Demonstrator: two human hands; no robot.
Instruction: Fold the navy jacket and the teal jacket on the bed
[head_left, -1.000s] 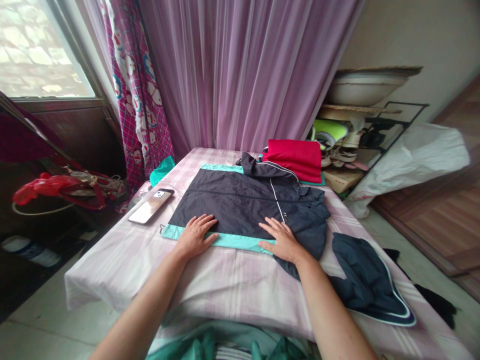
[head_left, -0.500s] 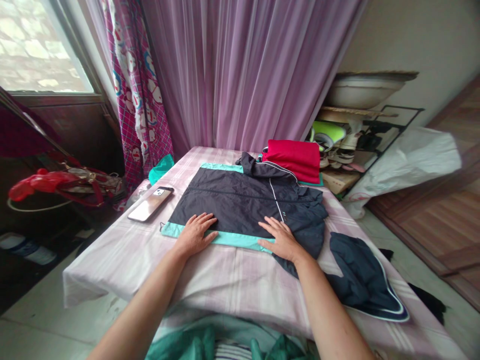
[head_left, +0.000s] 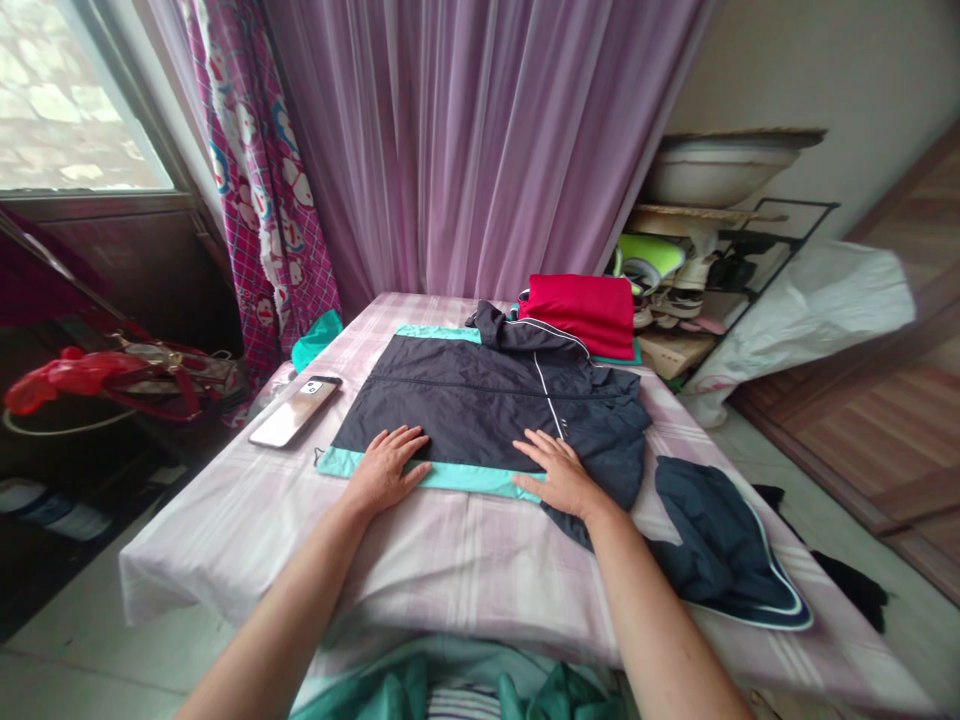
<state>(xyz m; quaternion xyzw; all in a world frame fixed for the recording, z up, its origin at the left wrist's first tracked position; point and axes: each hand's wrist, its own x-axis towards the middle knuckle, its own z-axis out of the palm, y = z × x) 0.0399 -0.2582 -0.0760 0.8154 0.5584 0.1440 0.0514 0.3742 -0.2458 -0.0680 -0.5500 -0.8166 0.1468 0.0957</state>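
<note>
A dark jacket (head_left: pixel 442 405) with turquoise edges and white piping lies flat on the checked tablecloth (head_left: pixel 420 565). My left hand (head_left: pixel 386 468) rests palm down on its near turquoise edge, fingers spread over the dark fabric. Farther right, my right hand (head_left: pixel 556 472) lies flat on the same edge, with the fingers apart near a white piping line. One sleeve (head_left: pixel 724 540) stretches toward the right side of the table, partly hidden by my right forearm. The other sleeve is folded over the jacket's far side.
A phone (head_left: pixel 296 411) lies left of the jacket. Folded red cloth (head_left: pixel 577 316) sits at the back right, and a turquoise cloth (head_left: pixel 317 340) at the left edge. Beyond the table stand a purple curtain (head_left: pixel 465 150), a shoe rack (head_left: pixel 780 235) and a white plastic bag (head_left: pixel 817 320).
The whole view has shifted slightly. Both hands stay flat at the same places on the jacket, and the jacket itself lies unchanged.
</note>
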